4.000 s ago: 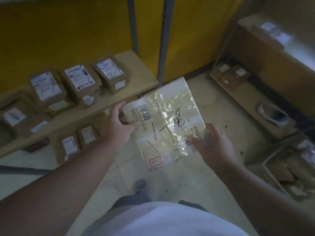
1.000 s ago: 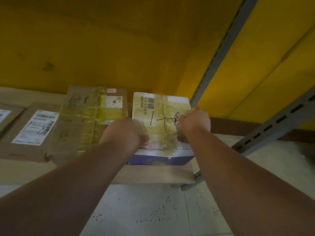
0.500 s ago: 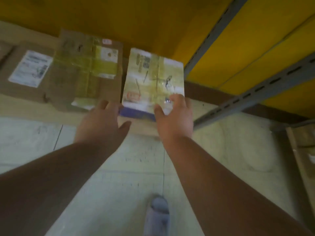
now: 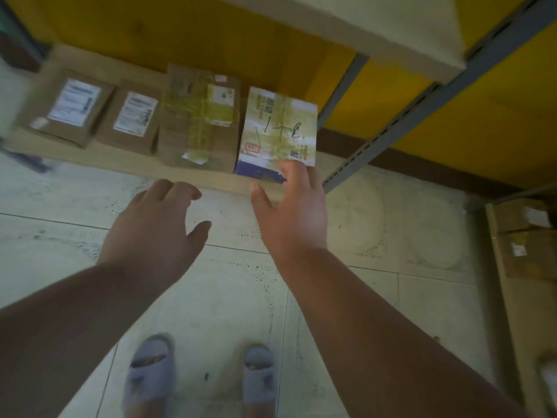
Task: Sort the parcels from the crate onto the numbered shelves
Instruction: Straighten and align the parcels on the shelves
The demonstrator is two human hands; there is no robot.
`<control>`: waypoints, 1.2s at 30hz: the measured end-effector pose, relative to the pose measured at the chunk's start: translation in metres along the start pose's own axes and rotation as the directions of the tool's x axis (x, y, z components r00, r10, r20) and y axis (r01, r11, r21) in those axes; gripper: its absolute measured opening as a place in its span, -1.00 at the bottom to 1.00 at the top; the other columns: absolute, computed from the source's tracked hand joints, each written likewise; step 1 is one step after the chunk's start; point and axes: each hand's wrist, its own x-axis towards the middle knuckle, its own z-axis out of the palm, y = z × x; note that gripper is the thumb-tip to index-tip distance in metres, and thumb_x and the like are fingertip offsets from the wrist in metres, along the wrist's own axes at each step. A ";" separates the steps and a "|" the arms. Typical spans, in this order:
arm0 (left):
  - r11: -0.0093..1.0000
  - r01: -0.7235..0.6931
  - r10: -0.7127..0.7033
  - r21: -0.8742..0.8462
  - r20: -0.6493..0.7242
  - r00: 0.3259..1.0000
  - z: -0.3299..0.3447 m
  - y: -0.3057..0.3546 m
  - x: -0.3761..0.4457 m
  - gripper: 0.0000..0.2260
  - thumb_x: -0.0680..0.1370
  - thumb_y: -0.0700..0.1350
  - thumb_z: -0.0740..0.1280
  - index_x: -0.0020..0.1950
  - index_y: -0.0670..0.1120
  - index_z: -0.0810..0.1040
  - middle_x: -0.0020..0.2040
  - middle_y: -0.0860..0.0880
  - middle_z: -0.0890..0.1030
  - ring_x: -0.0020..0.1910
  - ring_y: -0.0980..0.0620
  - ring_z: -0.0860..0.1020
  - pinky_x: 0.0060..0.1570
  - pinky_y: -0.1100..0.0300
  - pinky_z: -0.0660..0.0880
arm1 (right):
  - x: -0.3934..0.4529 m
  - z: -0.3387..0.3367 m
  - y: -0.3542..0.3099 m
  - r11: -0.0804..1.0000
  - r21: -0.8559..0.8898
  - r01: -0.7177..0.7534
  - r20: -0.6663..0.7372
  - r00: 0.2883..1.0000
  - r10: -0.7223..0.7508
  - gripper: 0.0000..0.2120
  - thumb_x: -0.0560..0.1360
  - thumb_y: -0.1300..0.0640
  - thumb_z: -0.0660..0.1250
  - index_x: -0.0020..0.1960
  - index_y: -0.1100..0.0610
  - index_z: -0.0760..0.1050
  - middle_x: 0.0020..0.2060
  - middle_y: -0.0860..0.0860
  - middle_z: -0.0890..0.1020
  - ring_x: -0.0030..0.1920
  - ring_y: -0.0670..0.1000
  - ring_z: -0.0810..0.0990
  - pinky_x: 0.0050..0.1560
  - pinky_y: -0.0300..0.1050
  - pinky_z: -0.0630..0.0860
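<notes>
A taped white parcel [image 4: 278, 128] marked "1-8" in black pen, with a purple front side, lies flat at the right end of the low wooden shelf [image 4: 126, 167]. My right hand [image 4: 292, 212] is just in front of it with straight fingers, the fingertips touching its near edge. My left hand [image 4: 159, 227] hovers over the floor in front of the shelf, fingers relaxed and holding nothing. To the left of the marked parcel stands a brown taped parcel [image 4: 199, 116], touching it.
Two brown boxes with white labels [image 4: 72, 107] [image 4: 132, 116] lie further left on the shelf. A grey slotted upright [image 4: 401, 116] stands right of the parcel. Another wooden shelf with boxes [image 4: 524, 236] is at the far right. My feet in slippers [image 4: 150, 375] stand on the tiled floor.
Four seconds ago both hands held the marked parcel in the air; it now lies on the shelf. In the last half second both hands drew back, the left further.
</notes>
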 end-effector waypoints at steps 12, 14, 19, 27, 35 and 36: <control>0.996 0.081 -0.075 0.026 -0.185 0.980 -0.232 0.140 -0.157 -0.66 0.49 -0.04 0.44 0.23 -0.08 0.55 0.13 -0.11 0.57 0.04 -0.20 0.57 -0.01 -0.06 0.54 | -0.094 -0.241 -0.154 0.955 0.093 0.281 0.005 0.959 -0.283 -0.59 0.52 -0.02 0.41 0.31 0.10 0.48 0.14 -0.03 0.51 0.17 0.04 0.51 0.13 0.10 0.55; 0.995 0.087 -0.074 0.043 -0.242 0.967 -0.271 0.147 -0.158 -0.66 0.48 -0.03 0.44 0.22 -0.08 0.55 0.13 -0.10 0.58 0.05 -0.20 0.58 -0.01 -0.06 0.55 | -0.095 -0.263 -0.188 0.927 0.104 0.361 -0.024 0.932 -0.361 -0.59 0.51 0.00 0.42 0.29 0.12 0.49 0.15 0.02 0.53 0.17 0.08 0.52 0.15 0.12 0.55; 0.992 0.110 -0.078 0.054 -0.414 0.907 -0.380 0.141 -0.160 -0.69 0.49 0.00 0.45 0.18 -0.05 0.56 0.08 -0.06 0.58 0.06 -0.18 0.57 0.03 -0.04 0.53 | -0.086 -0.305 -0.306 0.831 0.119 0.543 -0.088 0.840 -0.536 -0.61 0.51 0.01 0.42 0.29 0.10 0.50 0.16 0.01 0.54 0.18 0.06 0.53 0.17 -0.01 0.52; 0.994 0.066 -0.004 0.091 -0.554 0.833 -0.538 0.098 -0.137 -0.70 0.52 0.08 0.36 0.21 0.03 0.53 0.07 0.02 0.55 0.03 -0.05 0.54 -0.08 0.09 0.44 | -0.075 -0.352 -0.477 0.703 0.095 0.705 -0.251 0.700 -0.668 -0.56 0.52 -0.04 0.41 0.34 0.07 0.47 0.20 -0.05 0.52 0.18 -0.08 0.48 0.15 -0.17 0.49; 0.997 -0.026 0.070 0.078 -0.635 0.769 -0.625 0.092 -0.069 -0.67 0.51 0.03 0.43 0.25 0.01 0.53 0.10 0.05 0.57 0.03 0.00 0.56 -0.07 0.12 0.43 | -0.024 -0.393 -0.566 0.657 0.011 0.753 -0.246 0.639 -0.729 -0.59 0.54 -0.12 0.37 0.33 -0.03 0.43 0.14 -0.16 0.45 0.14 -0.16 0.44 0.09 -0.24 0.43; 0.997 -0.028 0.067 0.071 -0.645 0.761 -0.631 0.090 -0.059 -0.66 0.52 0.04 0.42 0.26 0.02 0.53 0.12 0.06 0.56 0.04 0.02 0.55 -0.06 0.13 0.42 | -0.013 -0.396 -0.577 0.645 -0.011 0.764 -0.239 0.624 -0.744 -0.59 0.54 -0.13 0.37 0.33 -0.05 0.43 0.12 -0.18 0.42 0.13 -0.16 0.45 0.09 -0.24 0.44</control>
